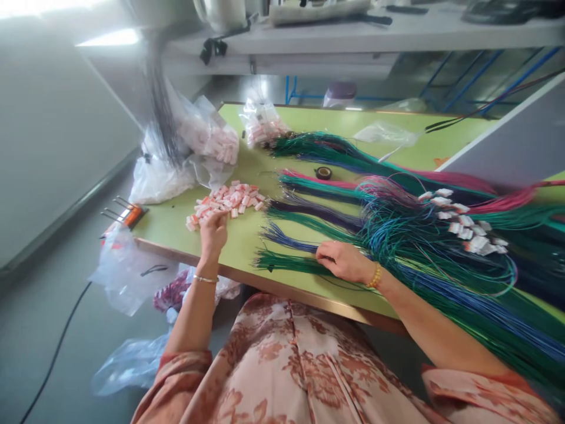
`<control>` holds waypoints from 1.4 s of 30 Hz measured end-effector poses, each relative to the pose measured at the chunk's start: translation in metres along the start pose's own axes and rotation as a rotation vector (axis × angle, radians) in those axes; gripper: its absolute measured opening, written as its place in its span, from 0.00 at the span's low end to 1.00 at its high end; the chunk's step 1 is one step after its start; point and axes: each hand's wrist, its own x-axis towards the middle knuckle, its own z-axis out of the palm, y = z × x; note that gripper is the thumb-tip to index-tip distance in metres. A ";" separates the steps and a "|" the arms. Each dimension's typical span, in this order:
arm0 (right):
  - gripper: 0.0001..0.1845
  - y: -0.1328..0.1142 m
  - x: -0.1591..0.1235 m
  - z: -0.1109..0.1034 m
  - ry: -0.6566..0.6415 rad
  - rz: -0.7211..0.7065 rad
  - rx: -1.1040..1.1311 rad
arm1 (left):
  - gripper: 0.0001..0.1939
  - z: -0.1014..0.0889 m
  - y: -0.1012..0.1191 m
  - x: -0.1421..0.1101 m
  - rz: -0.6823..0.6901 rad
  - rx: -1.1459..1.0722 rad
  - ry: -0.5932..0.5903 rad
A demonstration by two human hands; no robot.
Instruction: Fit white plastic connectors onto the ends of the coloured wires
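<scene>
On the near left of the green tabletop, my left hand (215,231) reaches into a loose pile of small white and orange-pink connector housings (238,197). Its fingers are drawn together at the pile's near edge, and what lies between the tips cannot be made out. My right hand (346,261) has its fingers curled over the wires, between a bundle of green wires (286,262) and a bundle of blue wires (286,237). The wires it grips are mostly hidden under the fingers. Bare metal ends of both bundles point left, towards the pile.
More wire bundles (326,212) lie across the table, with a cluster of white connectors (470,227) at right. A black tape roll (323,172) sits behind. Bags of connectors (212,132) stand at back left, near an orange pronged tool (132,216). A grey panel (512,135) rises at right.
</scene>
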 end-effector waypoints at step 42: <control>0.06 -0.077 0.082 0.018 0.364 0.087 0.730 | 0.13 0.038 0.035 -0.094 -0.530 -0.999 -0.470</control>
